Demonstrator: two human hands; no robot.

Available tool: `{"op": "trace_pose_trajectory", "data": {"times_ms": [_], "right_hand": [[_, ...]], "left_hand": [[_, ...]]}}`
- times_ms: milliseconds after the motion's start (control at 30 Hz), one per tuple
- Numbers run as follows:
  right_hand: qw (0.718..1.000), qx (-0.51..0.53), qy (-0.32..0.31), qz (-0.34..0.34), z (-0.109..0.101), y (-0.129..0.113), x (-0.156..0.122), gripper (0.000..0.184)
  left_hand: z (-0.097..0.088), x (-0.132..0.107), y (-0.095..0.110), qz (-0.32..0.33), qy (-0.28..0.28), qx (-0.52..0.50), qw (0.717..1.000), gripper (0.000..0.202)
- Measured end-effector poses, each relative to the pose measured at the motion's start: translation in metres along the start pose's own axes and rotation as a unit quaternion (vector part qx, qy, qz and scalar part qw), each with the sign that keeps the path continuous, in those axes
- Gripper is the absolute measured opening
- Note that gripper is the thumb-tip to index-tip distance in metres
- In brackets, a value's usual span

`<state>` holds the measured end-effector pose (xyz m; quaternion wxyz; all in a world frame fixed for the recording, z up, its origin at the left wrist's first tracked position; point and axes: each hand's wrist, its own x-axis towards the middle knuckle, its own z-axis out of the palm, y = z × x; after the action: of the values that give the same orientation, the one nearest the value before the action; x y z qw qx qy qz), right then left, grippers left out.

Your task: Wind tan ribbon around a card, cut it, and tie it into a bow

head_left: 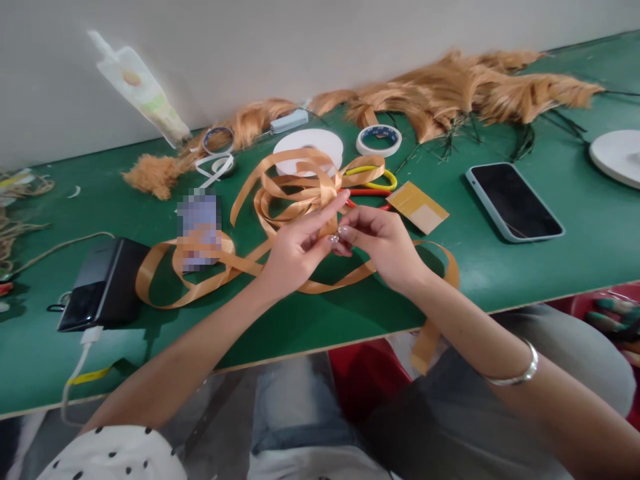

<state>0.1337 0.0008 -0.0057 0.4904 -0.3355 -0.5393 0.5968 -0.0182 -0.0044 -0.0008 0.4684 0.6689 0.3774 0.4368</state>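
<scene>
A long gold satin ribbon (pixel 200 270) lies in loose loops over the green table (pixel 575 253). Above the table's middle my left hand (pixel 295 250) is closed, pinching a gathered bunch of ribbon loops (pixel 305 187) between thumb and fingers. My right hand (pixel 383 243) meets it from the right with its fingertips pinched on the same gathered ribbon. One ribbon tail (pixel 425 343) hangs over the table's front edge onto my lap. A silver bangle (pixel 520 373) sits on my right wrist.
Behind the hands lie a white ribbon spool (pixel 320 143), a tape roll (pixel 379 139), yellow and red scissors handles (pixel 373 185) and a tan card (pixel 417 207). A phone (pixel 515 200) lies right, a black power bank (pixel 103 283) left. Orange hair-like tufts (pixel 475 83) line the wall.
</scene>
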Motion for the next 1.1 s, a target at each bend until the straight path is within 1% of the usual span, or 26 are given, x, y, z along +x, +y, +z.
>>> {"op": "trace_pose_trajectory", "data": {"times_ms": [133, 300, 400, 533, 633, 733, 800, 867, 1100], "right_hand": [[0.998, 0.052, 0.018, -0.001, 0.003, 0.006, -0.001, 0.013], [0.994, 0.101, 0.039, 0.023, 0.007, 0.007, -0.003, 0.014], [0.992, 0.108, 0.054, 0.027, 0.009, 0.008, -0.004, 0.015], [0.993, 0.091, 0.062, 0.034, 0.009, 0.009, -0.005, 0.014], [0.993, 0.105, 0.043, 0.024, 0.008, 0.009, -0.004, 0.014], [0.996, 0.086, 0.019, 0.004, 0.006, 0.007, -0.003, 0.015], [0.998, 0.059, 0.030, -0.005, 0.005, 0.005, -0.002, 0.015], [0.999, 0.034, 0.038, -0.003, 0.005, 0.001, -0.002, 0.014], [1.000, -0.022, 0.003, 0.005, 0.004, -0.010, -0.003, 0.004]], "left_hand": [[0.002, 0.001, -0.004, -0.004, 0.005, -0.036, 0.999, 0.049], [0.006, 0.002, -0.010, -0.021, 0.025, -0.100, 0.994, 0.053], [0.005, 0.005, -0.010, -0.025, 0.038, -0.119, 0.992, 0.053], [0.000, 0.008, -0.009, -0.028, 0.054, -0.124, 0.990, 0.053], [0.001, 0.007, -0.008, -0.024, 0.039, -0.124, 0.991, 0.055], [0.004, 0.004, -0.008, -0.011, 0.020, -0.121, 0.992, 0.054], [0.005, 0.002, -0.007, -0.005, 0.025, -0.112, 0.993, 0.052], [0.005, 0.002, -0.006, -0.005, 0.033, -0.100, 0.994, 0.051], [0.001, 0.000, 0.000, 0.018, 0.033, -0.038, 0.999, 0.049]]}}
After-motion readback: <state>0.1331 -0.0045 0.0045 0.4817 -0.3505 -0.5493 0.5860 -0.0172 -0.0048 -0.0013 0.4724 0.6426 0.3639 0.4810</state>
